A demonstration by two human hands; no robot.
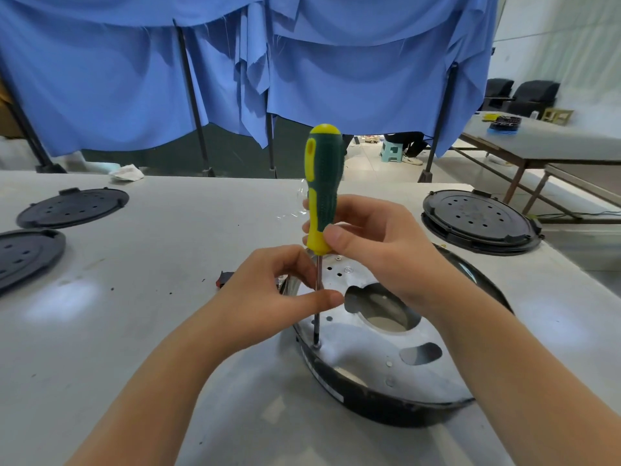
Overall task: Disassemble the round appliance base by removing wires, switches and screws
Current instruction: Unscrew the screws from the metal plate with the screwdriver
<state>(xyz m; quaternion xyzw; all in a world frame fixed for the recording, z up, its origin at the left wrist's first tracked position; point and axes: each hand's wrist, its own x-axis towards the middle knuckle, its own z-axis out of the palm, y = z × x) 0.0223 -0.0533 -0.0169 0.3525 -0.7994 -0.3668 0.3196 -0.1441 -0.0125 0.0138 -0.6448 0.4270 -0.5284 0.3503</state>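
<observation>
The round appliance base (pixel 379 395) lies in front of me, a black ring with a shiny metal plate (pixel 363 351) inside it. A green and yellow screwdriver (pixel 322 183) stands upright, its tip on a screw (pixel 316 345) at the plate's left edge. My right hand (pixel 373 243) grips the lower handle. My left hand (pixel 279 290) pinches the metal shaft between thumb and fingers. A small red and black part (pixel 225 279) lies on the table just behind my left hand, mostly hidden.
Two black round covers (pixel 72 206) (pixel 27 255) lie at the left of the white table (pixel 151 250). Another black round base (pixel 480 222) sits at the right back. A crumpled cloth (pixel 127 172) lies at the far edge. Blue curtains hang behind.
</observation>
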